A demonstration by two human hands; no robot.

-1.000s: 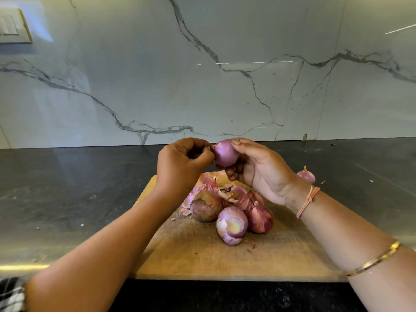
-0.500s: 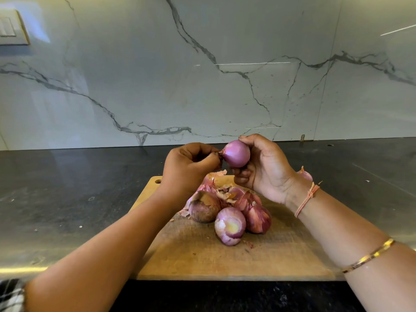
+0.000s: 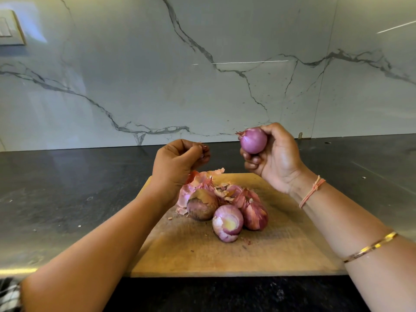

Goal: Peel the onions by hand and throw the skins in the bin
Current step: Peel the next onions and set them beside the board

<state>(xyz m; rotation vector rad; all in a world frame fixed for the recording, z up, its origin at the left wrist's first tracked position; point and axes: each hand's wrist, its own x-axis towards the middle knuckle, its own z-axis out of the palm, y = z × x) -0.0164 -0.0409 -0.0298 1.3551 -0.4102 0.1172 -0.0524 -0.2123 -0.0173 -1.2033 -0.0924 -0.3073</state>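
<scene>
My right hand (image 3: 274, 158) grips a smooth peeled purple onion (image 3: 254, 140), raised above the back of the wooden cutting board (image 3: 281, 251). My left hand (image 3: 177, 163) hovers to the left of it, fingers curled, pinching a tiny scrap of skin (image 3: 203, 147) at the fingertips. On the board lie three onions: a brownish one (image 3: 201, 206), a partly peeled one with a pale patch (image 3: 227, 222), and one with loose skin (image 3: 255, 213). A heap of pink onion skins (image 3: 211, 183) sits behind them. No bin is in view.
The board lies on a dark stone counter (image 3: 67, 199) against a white marble backsplash (image 3: 202, 75). A switch plate (image 3: 10, 28) is on the wall at the top left. The counter's front edge runs just below the board.
My hands have parted: the right hand carried the onion up and to the right, while the left hand pulled away leftward with a scrap of skin.
</scene>
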